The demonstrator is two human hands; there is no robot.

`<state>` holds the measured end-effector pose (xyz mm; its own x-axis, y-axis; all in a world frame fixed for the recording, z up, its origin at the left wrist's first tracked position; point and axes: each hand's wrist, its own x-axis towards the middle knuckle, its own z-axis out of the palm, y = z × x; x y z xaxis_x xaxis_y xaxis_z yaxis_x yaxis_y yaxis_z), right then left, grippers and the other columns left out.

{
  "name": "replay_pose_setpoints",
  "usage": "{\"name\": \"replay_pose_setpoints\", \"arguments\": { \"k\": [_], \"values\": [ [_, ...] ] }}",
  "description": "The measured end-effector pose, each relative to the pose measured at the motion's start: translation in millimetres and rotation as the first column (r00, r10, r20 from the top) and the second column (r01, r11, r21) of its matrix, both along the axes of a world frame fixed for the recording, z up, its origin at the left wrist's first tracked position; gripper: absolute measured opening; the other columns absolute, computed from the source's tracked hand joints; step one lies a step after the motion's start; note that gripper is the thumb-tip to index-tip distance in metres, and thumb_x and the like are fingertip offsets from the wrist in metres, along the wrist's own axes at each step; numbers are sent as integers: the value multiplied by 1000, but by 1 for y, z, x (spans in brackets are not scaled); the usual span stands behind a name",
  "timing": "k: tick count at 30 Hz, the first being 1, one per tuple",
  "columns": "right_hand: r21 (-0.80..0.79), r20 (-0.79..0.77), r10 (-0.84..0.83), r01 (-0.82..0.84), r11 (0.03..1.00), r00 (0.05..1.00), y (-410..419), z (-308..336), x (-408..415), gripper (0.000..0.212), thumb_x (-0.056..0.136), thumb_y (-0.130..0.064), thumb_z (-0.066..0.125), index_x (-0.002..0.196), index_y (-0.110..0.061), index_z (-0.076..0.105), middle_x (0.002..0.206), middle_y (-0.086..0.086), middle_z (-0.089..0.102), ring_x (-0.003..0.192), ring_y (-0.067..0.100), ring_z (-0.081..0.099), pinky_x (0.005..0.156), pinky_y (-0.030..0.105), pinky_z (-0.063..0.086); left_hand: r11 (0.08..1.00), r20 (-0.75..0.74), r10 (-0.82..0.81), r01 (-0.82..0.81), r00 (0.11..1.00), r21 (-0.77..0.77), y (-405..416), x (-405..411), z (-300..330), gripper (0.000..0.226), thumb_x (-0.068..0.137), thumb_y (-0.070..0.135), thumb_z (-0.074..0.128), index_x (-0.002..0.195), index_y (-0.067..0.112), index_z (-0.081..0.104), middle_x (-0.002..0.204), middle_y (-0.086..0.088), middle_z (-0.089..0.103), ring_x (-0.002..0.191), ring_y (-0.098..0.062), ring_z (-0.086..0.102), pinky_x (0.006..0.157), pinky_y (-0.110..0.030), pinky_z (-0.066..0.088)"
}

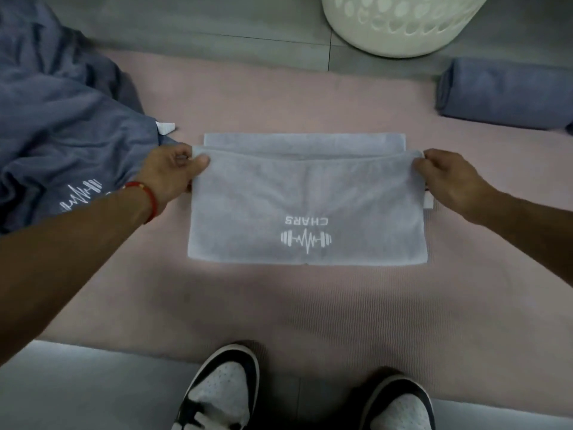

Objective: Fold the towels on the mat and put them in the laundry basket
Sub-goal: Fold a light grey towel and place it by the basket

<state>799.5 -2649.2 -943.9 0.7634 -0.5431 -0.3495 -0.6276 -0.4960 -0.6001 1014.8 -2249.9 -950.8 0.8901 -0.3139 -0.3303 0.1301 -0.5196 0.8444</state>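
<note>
A: What's the biggest thing down there?

B: The pink mat [310,305], ribbed, spread over grey floor tiles [77,392]. On its left side lies a rumpled dark blue towel [62,119] with a white barbell-and-pulse logo near the person's left forearm.

A: And the basket?

B: A white laundry basket [400,23] with oval holes stands on the tiles past the mat's far edge, to the right. Only its lower part shows, so I cannot tell what is in it.

A: Where's the towel being folded?

B: A light blue towel [307,206] lies flat in the middle of the mat, its near layer doubled over a far strip that peeks out behind. It reads "CHARS" upside down above a barbell logo.

A: The hands?

B: The left hand [170,172] pinches the upper layer's far left corner, thumb on top. The right hand [446,178] pinches the far right corner the same way.

A: Anything smaller?

B: A rolled dark blue towel [505,94] at the mat's right edge, just before the basket, a pair of black-and-white sneakers [223,389] at the near edge, and a red wristband [148,197] on the left wrist.
</note>
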Motion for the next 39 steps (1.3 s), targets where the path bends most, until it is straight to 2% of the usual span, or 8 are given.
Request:
{"name": "replay_pose_setpoints", "arguments": {
  "k": [5, 14, 18, 22, 26, 29, 31, 39],
  "values": [
    [-125, 22, -9, 11, 992, 1000, -11, -12, 34, 36, 107, -37, 43, 110, -8, 65, 102, 13, 65, 92, 34, 59, 80, 38, 47, 981, 142, 40, -67, 989, 184, -8, 44, -36, 32, 88, 43, 67, 73, 21, 50, 77, -16, 56, 70, -25, 52, 74, -56, 56],
    [-220, 46, -82, 90, 971, 996, -19, -35, 57, 36, 105, -33, 51, 102, -4, 73, 96, 13, 69, 83, 28, 59, 77, 33, 46, 913, 242, 74, -164, 967, 375, -40, 51, -36, 28, 97, 34, 62, 103, 7, 69, 94, -7, 60, 88, -21, 55, 94, -27, 46],
    [-204, 82, -137, 151, 967, 987, -22, -39, 63, 39, 102, -37, 53, 97, -3, 73, 90, 13, 68, 78, 27, 61, 74, 33, 51, 895, 215, 152, -226, 965, 385, -49, 51, -35, 15, 99, 28, 58, 88, 19, 57, 99, -5, 55, 94, -18, 51, 92, -20, 39],
    [-255, 76, -137, 152, 955, 988, -24, -43, 67, 36, 100, -38, 54, 94, -7, 73, 88, 12, 70, 80, 30, 65, 75, 34, 54, 871, 251, 126, -228, 960, 435, -51, 53, -37, 29, 99, 31, 58, 115, 8, 66, 97, -7, 59, 90, -20, 54, 86, -20, 40],
    [-589, 2, 16, -12, 808, 1000, -11, -50, 65, 36, 99, -33, 49, 118, -3, 57, 118, 23, 58, 102, 43, 57, 81, 49, 49, 890, 380, 36, -203, 924, 409, -45, 46, -40, 32, 95, 36, 57, 116, 12, 58, 93, -9, 66, 91, -28, 64, 81, -27, 46],
    [-723, -91, 280, -257, 642, 956, 15, -55, 55, 58, 99, -40, 40, 149, -11, 34, 156, 21, 30, 139, 42, 35, 108, 60, 32, 811, 583, -351, -73, 733, 581, -47, 16, -46, 46, 98, 41, 45, 136, 16, 47, 133, -18, 53, 121, -38, 51, 100, -47, 43],
    [-665, -156, 487, -456, 591, 859, 34, -65, 52, 64, 103, -46, 28, 159, -15, 21, 167, 16, 12, 154, 38, 12, 120, 63, 12, 693, 506, -599, 84, 620, 716, -59, -7, -52, 54, 102, 47, 38, 151, 27, 34, 159, -15, 28, 145, -40, 27, 114, -57, 28],
    [-531, -278, 515, -577, 621, 811, -2, -78, 50, 76, 101, -66, 5, 162, -23, -6, 170, 11, -5, 156, 30, -6, 125, 55, 3, 611, 329, -611, 165, 720, 774, -71, -14, -83, 64, 97, 69, 19, 155, 51, -2, 168, -5, -9, 152, -38, -13, 111, -76, -6]
  ]
}}
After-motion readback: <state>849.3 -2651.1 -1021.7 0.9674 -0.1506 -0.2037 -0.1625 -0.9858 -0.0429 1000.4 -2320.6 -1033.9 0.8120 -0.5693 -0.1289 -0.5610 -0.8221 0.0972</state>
